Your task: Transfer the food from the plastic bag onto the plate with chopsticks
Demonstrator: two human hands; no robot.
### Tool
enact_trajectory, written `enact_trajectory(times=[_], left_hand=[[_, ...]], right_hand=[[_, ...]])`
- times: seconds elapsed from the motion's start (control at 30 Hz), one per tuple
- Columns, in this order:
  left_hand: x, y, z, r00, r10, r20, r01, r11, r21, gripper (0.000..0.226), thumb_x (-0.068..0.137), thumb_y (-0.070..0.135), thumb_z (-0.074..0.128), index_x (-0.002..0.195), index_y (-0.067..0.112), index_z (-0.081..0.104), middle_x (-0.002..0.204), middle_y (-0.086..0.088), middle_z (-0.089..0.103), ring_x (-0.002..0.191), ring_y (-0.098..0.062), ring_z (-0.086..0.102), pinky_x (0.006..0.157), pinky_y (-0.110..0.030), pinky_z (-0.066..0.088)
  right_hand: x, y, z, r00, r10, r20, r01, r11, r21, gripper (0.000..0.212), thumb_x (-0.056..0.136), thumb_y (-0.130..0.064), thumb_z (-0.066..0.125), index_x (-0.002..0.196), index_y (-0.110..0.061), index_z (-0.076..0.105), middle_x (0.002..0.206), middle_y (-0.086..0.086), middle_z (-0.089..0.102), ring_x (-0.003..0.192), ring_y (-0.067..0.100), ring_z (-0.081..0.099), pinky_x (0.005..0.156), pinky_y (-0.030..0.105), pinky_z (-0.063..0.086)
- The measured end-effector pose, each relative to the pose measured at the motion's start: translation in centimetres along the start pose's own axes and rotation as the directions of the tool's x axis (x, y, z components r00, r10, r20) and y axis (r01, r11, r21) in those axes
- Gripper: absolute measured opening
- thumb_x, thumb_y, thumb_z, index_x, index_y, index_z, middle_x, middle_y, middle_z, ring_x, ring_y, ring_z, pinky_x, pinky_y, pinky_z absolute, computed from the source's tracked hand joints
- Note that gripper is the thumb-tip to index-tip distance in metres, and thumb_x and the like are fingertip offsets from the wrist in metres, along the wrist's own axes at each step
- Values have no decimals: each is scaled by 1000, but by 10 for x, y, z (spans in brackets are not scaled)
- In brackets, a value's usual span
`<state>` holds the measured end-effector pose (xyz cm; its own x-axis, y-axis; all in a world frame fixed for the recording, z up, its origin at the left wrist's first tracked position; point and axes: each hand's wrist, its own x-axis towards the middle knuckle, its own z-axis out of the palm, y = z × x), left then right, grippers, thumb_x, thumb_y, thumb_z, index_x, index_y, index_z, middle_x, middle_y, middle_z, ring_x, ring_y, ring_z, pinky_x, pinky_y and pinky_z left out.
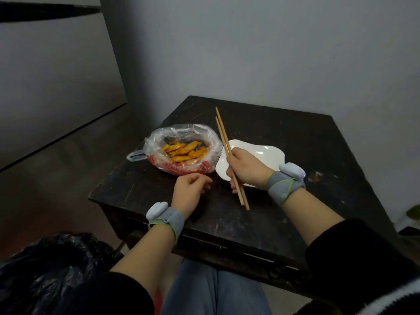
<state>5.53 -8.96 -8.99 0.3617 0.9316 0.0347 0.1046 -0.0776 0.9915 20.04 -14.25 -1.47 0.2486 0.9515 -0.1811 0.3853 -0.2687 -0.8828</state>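
A clear plastic bag (181,133) with its rim rolled down sits at the left of the dark table, holding several orange-yellow food pieces (184,151). To its right lies a white wavy-edged plate (268,153), with nothing visible on it. My right hand (246,169) hovers over the plate's near left edge and grips a pair of wooden chopsticks (223,138), which point away past the bag's right side. My left hand (189,189) rests on the table just in front of the bag, fingers loosely curled and holding nothing.
The small dark wooden table (284,212) stands in a corner against grey walls, its near edge above my knees. A black plastic bag (52,264) lies on the floor at lower left. A green leaf (413,212) shows at the right edge.
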Motion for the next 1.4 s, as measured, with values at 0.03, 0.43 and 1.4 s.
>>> enact_trajectory(times=[0.03,0.43,1.4], left_hand=[[1,4,-3,999,-38,-3,38,996,-78,22,84,9,58,68,12,72,57,-2,62,51,-9,50,54,-22,38],[30,46,-37,986,-155,60,166,920,-356,20,88,24,59,86,7,68,61,0,53,46,-7,41,42,-17,31],[54,53,-49,925,-381,-14,238,604,-760,14,91,18,59,78,13,59,46,8,58,37,-1,53,30,-10,30]], right_hand=[[1,0,4,1000,14,22,-15,999,48,18,104,-20,29,92,-9,36,74,11,48,43,20,52,41,32,53],[8,-17,26,996,58,66,-67,987,143,30,103,-24,33,75,-18,38,61,1,38,41,8,27,37,17,21],[16,-33,4,982,48,-180,98,690,717,13,91,-16,60,83,-7,66,60,2,54,44,7,48,42,15,41]])
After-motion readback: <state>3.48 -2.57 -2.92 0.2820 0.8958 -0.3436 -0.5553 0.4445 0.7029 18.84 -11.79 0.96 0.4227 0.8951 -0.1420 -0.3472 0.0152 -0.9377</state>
